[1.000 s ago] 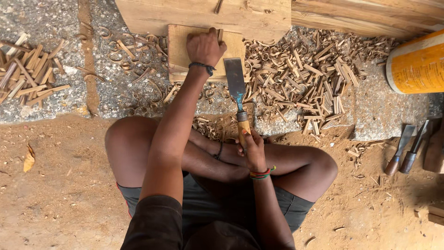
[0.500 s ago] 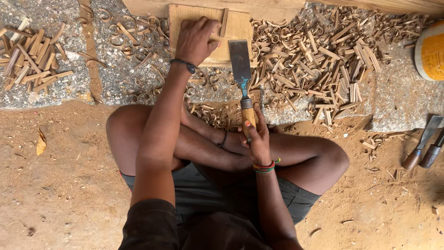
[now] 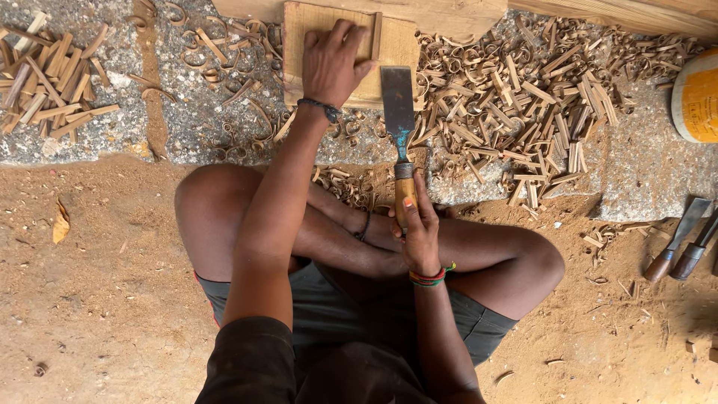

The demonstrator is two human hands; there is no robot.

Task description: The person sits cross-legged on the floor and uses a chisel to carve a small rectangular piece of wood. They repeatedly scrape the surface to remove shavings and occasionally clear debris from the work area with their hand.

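I sit cross-legged on the ground. My left hand (image 3: 334, 61) presses flat on a small rectangular wooden block (image 3: 396, 46) lying on a grey stone slab. My right hand (image 3: 419, 224) grips the wooden handle of a broad flat chisel (image 3: 398, 105). Its steel blade points away from me and lies just right of the block, with its tip near the block's right edge. A dark band is on my left wrist, a coloured one on my right.
Curled wood shavings and chips (image 3: 523, 97) cover the slab to the right. A pile of cut wood pieces (image 3: 48, 82) lies far left. Two more chisels (image 3: 684, 239) rest on the dirt at right. A yellow container (image 3: 697, 93) and timber planks (image 3: 621, 11) are beyond.
The view has shifted closer and downward. My left hand stays on the block. The chisel in my right hand has kept its place beside the block.
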